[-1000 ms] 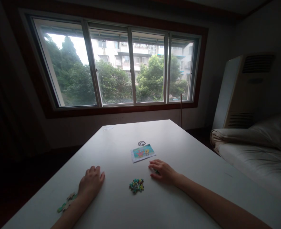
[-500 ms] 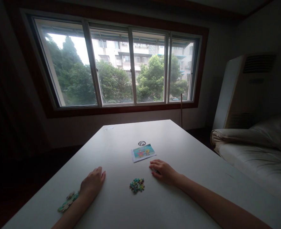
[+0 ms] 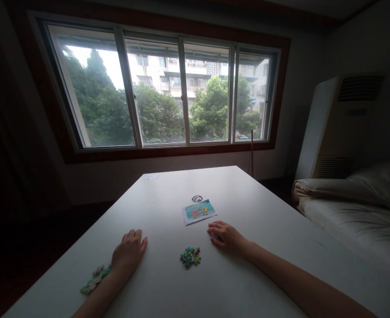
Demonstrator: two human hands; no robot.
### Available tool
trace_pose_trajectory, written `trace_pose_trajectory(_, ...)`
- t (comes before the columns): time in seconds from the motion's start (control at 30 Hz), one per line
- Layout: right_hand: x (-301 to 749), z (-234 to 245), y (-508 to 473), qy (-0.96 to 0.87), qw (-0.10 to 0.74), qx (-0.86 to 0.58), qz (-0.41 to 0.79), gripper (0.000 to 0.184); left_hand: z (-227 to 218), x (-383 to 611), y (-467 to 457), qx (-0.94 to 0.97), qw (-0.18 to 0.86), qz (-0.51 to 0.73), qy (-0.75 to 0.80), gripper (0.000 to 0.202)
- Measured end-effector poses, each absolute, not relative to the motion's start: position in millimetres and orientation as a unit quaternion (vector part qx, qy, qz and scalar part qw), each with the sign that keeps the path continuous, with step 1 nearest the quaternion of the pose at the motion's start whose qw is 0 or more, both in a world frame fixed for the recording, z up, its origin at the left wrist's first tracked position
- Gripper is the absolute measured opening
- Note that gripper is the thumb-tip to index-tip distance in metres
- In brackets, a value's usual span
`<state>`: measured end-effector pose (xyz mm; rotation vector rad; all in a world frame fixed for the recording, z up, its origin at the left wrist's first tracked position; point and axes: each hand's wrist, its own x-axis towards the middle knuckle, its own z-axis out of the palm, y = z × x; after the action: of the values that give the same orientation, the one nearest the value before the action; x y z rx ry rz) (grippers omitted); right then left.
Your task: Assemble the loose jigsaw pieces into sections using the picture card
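Note:
My left hand (image 3: pixel 128 251) rests palm down on the white table (image 3: pixel 162 212), holding nothing I can see, its thumb apart from its slightly bent fingers. Beside its wrist, partly covered by my forearm, lie green jigsaw puzzle pieces (image 3: pixel 94 281). A small heap of multicoloured jigsaw pieces (image 3: pixel 190 257) sits between my hands. My right hand (image 3: pixel 227 238) is also down on the table, fingers loosely curved and thumb apart. Something small and greyish shows under its palm, too hidden to name. Just beyond it lies a cartoon picture card (image 3: pixel 200 212).
A round dark-and-white spot (image 3: pixel 197 199) marks the table behind the card. Near the far left corner lies a pale scrap (image 3: pixel 151 177). A padded sofa (image 3: pixel 357 221) and a tall air conditioner (image 3: pixel 330 128) stand to the right. Wide windows (image 3: pixel 158 92) face me.
My left hand's fingers have shifted very slightly. The right hand, the jigsaw pieces and the card look the same as before.

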<state>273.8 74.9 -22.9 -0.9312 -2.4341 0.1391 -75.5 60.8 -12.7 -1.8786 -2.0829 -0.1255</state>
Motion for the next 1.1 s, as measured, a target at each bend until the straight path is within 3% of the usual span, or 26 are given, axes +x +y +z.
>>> trace_pose_trajectory(1.1, 273.6, -23.3, 75.5, -0.899, 0.261, -0.348, 0.056, 0.027, -13.7, -76.1, 61.0, -0.666, 0.171, -0.044, -0.724, 0.022)
